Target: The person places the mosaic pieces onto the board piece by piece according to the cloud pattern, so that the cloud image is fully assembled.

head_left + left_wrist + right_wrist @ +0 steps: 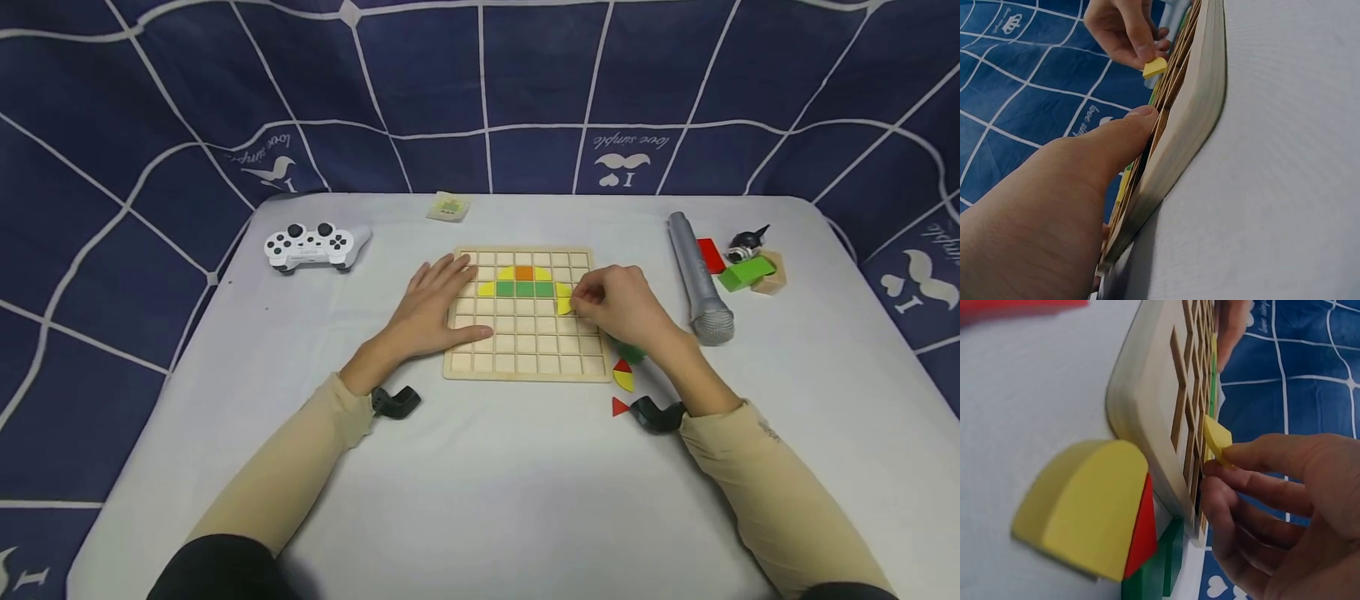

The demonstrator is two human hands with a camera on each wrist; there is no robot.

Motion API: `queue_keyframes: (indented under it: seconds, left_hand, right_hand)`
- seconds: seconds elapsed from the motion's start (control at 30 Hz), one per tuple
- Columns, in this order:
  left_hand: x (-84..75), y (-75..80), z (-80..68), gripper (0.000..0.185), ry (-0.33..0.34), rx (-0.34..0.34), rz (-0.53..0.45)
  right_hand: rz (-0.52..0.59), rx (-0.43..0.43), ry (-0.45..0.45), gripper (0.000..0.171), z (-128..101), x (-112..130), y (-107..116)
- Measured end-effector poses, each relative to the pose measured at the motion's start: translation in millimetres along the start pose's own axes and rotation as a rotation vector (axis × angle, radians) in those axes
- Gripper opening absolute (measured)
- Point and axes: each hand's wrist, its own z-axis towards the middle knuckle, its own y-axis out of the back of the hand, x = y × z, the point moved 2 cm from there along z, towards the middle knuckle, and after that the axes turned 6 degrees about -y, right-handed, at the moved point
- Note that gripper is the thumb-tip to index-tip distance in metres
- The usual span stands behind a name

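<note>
1. the right hand (622, 304) pinches a small yellow piece (564, 306) between thumb and fingertips, held at the right side of the wooden grid board (525, 354), just over the cells of its fourth row.
2. in the right wrist view the same yellow piece (1217, 439) sits at the tips of the curled fingers (1254, 487), close against the board's face; whether it already touches a cell cannot be told.
3. the left hand (435, 304) lies flat on the left part of the board, fingers straight and spread, thumb stretched along the board's lower cells; it holds nothing.
4. the left wrist view shows that hand's thumb (1116, 140) pressed on the board's surface, with the other hand and its yellow piece (1155, 67) further along the board.
5. on the board a small pattern is already laid: an orange square (524, 272) at the top with yellow pieces either side, and a row of green squares (524, 289) below it with yellow pieces at both ends.
6. loose pieces lie on the white table (480, 500) just off the board's lower right corner: a green piece (628, 353) partly under the right wrist, a yellow and red piece (623, 377), and a red triangle (618, 407).
7. a white game controller (315, 245) rests well to the left of the board, and a small card (448, 206) lies beyond the board's far edge.
8. to the right lie a grey microphone (697, 279), a red block (711, 255), a green block (746, 272) and a small black and white figure (746, 242).
</note>
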Motion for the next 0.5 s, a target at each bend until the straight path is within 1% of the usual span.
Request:
queue_keyframes:
  seconds: [0.13, 0.3, 0.4, 0.5]
  left_hand:
    - [1.0, -0.2, 0.3, 0.106, 0.002, 0.006, 0.006]
    - [1.7, 0.8, 0.7, 0.106, 0.001, 0.003, 0.003]
    - [1.9, 0.9, 1.0, 0.106, 0.0, 0.004, 0.0]
    - [1.9, 0.4, 1.8, 0.106, 0.0, 0.01, -0.002]
  right_hand:
    - [-0.056, -0.037, 0.011, 0.01, -1.1, 3.8, -1.8]
    - [-0.125, -0.091, -0.006, 0.009, -2.4, 10.2, -5.6]
    - [-0.122, -0.107, -0.004, 0.007, -2.2, 11.6, -8.0]
    - [-0.079, -0.109, 0.021, 0.005, -2.0, 9.7, -8.2]
